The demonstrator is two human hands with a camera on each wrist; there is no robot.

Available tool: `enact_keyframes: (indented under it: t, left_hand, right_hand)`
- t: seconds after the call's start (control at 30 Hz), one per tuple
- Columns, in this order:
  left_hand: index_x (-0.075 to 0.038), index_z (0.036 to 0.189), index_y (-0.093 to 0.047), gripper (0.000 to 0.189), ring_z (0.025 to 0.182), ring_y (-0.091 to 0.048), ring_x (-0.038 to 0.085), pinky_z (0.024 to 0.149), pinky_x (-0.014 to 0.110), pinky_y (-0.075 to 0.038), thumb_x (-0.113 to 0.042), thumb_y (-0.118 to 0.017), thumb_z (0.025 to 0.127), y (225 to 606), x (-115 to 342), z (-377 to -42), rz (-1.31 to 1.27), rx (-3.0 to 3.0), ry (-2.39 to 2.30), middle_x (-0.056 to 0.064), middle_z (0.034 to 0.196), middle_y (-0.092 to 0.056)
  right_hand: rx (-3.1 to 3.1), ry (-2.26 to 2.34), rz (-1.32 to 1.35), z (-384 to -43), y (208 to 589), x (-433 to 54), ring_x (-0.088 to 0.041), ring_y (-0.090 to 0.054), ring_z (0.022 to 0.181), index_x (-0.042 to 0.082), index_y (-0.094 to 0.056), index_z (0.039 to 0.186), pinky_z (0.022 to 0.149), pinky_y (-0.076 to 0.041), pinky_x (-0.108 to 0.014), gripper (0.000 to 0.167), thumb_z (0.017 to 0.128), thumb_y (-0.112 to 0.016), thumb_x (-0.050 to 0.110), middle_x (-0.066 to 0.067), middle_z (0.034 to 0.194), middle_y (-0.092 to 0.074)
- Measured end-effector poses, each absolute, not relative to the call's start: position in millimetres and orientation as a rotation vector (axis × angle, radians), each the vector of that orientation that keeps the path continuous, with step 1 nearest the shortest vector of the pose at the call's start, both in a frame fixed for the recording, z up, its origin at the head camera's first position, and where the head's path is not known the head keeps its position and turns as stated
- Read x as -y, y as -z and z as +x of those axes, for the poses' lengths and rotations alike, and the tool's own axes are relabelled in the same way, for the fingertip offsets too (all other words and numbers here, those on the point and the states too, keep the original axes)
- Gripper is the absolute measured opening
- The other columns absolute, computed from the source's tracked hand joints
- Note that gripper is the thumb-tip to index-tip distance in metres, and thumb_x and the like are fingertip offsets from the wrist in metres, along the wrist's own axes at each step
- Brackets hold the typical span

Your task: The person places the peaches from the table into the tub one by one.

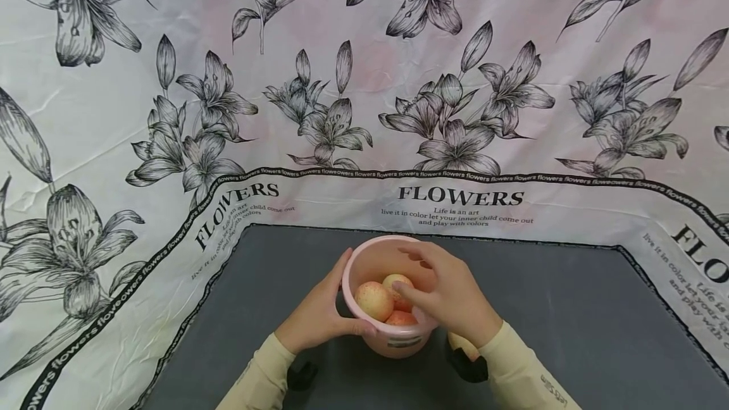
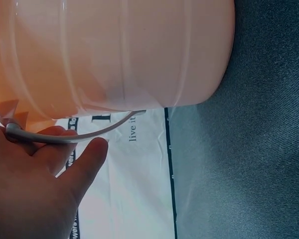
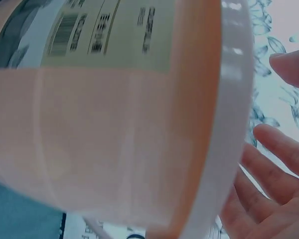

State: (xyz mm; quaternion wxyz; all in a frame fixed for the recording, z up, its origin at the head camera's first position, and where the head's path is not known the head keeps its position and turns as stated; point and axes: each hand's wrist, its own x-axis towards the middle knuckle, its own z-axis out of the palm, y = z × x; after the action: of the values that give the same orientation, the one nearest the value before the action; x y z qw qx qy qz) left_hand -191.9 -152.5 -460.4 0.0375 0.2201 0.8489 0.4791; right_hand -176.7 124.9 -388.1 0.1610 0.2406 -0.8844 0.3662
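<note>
A pink plastic bucket point(image 1: 393, 340) stands on the dark table with several round yellow-red fruits point(image 1: 374, 300) inside, which look like peaches. My left hand point(image 1: 316, 318) grips the bucket's left side at the rim, thumb along the front and fingers round the far side. In the left wrist view, the grey bucket handle point(image 2: 74, 138) runs across the fingers of that hand. Over the bucket's right rim is my right hand point(image 1: 450, 286), its fingers spread and loosely bent above the fruits. The right wrist view shows nothing in this hand point(image 3: 274, 194), close beside the white rim point(image 3: 224, 124).
Another yellow-red fruit point(image 1: 464, 345) lies to the right of the bucket, partly hidden by the right wrist and its black camera point(image 1: 469, 369). The dark grey table mat point(image 1: 547, 296) has a white flower-printed cloth point(image 1: 342, 201) round and behind it. A printed label point(image 3: 109, 35) is on the bucket.
</note>
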Motion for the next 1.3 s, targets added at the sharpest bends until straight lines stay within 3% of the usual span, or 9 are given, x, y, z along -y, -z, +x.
enact_keyframes:
  t: [0.3, 0.5, 0.97, 1.3]
  left_hand:
    - [-0.045, 0.172, -0.001, 0.141, 0.166, -0.029, 0.019, 0.13, 0.064, -0.032, -0.06, -0.098, 0.071, 457.7, 148.7, -190.2, 0.657, -2.617, -1.471, -0.013, 0.179, -0.02]
    - [-0.045, 0.172, -0.002, 0.141, 0.165, -0.029, 0.018, 0.131, 0.063, -0.031, -0.056, -0.1, 0.071, 458.0, 148.5, -189.9, 0.635, -2.615, -1.476, -0.012, 0.179, -0.021]
    - [-0.046, 0.172, -0.002, 0.14, 0.165, -0.029, 0.019, 0.13, 0.064, -0.032, -0.054, -0.1, 0.071, 459.0, 146.5, -190.3, 0.638, -2.611, -1.514, -0.013, 0.179, -0.022]
    - [-0.047, 0.172, -0.002, 0.14, 0.166, -0.028, 0.019, 0.129, 0.066, -0.032, -0.055, -0.1, 0.072, 459.0, 144.4, -190.3, 0.645, -2.611, -1.51, -0.014, 0.179, -0.021]
  right_hand:
    - [2.488, -1.034, 0.61, -170.6, 393.8, -164.3, -0.024, -0.071, 0.123, 0.02, -0.067, 0.145, 0.098, -0.062, -0.052, 0.057, 0.093, -0.089, 0.029, 0.002, 0.139, -0.071]
    - [2.548, -1.006, 0.494, -164.8, 402.6, -190.6, -0.028, -0.071, 0.126, 0.02, -0.066, 0.146, 0.103, -0.06, -0.054, 0.058, 0.095, -0.086, 0.037, -0.002, 0.142, -0.069]
    - [2.67, -0.939, 0.289, -145.6, 447.0, -229.0, -0.027, -0.073, 0.121, 0.021, -0.067, 0.144, 0.101, -0.062, -0.05, 0.059, 0.094, -0.086, 0.045, -0.003, 0.14, -0.071]
    - [2.754, -0.953, 0.287, -138.6, 486.5, -231.5, -0.027, -0.073, 0.116, 0.013, -0.069, 0.141, 0.092, -0.064, -0.048, 0.066, 0.089, -0.089, 0.049, -0.007, 0.135, -0.073]
